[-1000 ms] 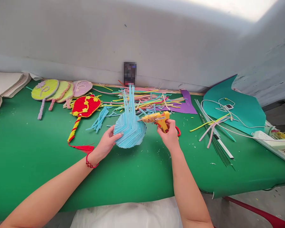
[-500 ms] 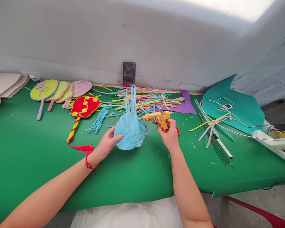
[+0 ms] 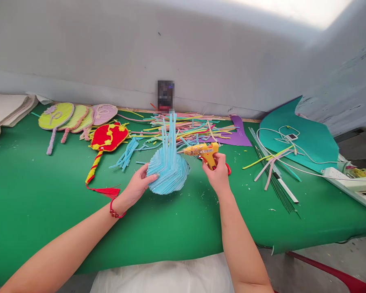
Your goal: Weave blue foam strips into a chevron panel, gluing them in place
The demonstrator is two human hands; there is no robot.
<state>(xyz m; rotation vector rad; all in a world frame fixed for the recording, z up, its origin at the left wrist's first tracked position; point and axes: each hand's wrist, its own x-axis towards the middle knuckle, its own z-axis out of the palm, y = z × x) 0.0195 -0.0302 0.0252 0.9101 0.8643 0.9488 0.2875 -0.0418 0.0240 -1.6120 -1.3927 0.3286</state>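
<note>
My left hand (image 3: pixel 141 182) pinches the left edge of a round light-blue fan piece (image 3: pixel 168 175), thumb on top. Its face is covered with pipe cleaners laid in V-shaped rows, and long loose ends stick up from its far edge. In my right hand (image 3: pixel 216 171) is a yellow glue gun (image 3: pixel 208 152), its nozzle pointing left at the fan's upper right edge. Whether the tip touches the fan I cannot tell. Behind the glue gun, the red handle of a tool (image 3: pixel 228 169) shows in part.
A finished red fan (image 3: pixel 110 137) with a tassel and several pastel fans (image 3: pixel 56 116) lie left. Cut blue pieces (image 3: pixel 126 154) and a pile of pipe cleaners (image 3: pixel 189 128) lie behind. Right are thin wires (image 3: pixel 277 189), a teal sheet (image 3: pixel 317 146) with a cable, and a power strip (image 3: pixel 350 187).
The blue fan has tilted slightly in my left hand and its upright ends have shifted a little to the right. The glue gun has barely moved.
</note>
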